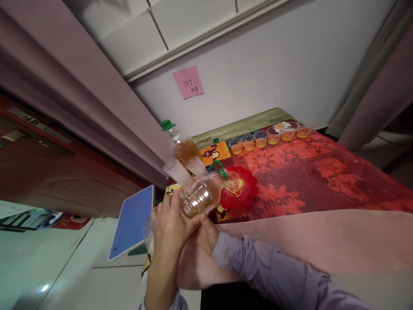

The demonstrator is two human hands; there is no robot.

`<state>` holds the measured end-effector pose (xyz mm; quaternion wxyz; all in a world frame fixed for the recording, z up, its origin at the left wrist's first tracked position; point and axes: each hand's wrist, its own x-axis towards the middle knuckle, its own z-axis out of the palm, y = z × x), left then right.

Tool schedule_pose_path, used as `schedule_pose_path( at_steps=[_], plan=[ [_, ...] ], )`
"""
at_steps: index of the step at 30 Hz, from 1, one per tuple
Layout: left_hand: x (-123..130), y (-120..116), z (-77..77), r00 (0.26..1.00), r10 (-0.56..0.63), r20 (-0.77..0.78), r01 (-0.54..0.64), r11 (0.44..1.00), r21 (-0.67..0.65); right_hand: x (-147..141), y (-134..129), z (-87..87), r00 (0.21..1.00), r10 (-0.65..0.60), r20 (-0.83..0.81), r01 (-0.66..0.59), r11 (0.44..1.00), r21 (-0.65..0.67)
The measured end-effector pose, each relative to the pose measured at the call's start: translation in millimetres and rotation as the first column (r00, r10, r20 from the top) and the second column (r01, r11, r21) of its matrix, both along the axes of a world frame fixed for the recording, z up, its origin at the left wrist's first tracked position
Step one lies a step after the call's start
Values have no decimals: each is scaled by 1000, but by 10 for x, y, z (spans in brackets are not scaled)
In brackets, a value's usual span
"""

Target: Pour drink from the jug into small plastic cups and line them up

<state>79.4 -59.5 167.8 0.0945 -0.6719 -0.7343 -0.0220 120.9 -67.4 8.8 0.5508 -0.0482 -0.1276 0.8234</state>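
Note:
My left hand is wrapped round the base end of a clear plastic bottle holding pale amber liquid. The bottle lies tilted, its neck with a green ring handle pointing right. Close under its lower side, my right hand is closed against the bottle; part of its grip is hidden. At the bottle's mouth is a clear plastic cup on a red scalloped plate. Whether liquid is flowing I cannot tell.
Behind stand a second bottle with a green cap and two stacks of clear cups. A row of several cups with yellow liquid lines the table's back. A loose green cap lies nearby. A blue board is at left.

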Motion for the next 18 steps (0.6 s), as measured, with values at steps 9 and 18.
schedule_pose_path(
  at_steps=[9, 18],
  plan=[
    [-2, -7, -3, 1000, 9, -1, -9, 1000, 13, 58, -7, 63, 998, 59, -2, -59, 998, -20],
    [-34, 0, -21, 1000, -6, -6, 6, 1000, 25, 41, -6, 54, 999, 47, 18, -47, 999, -9]
  ],
)
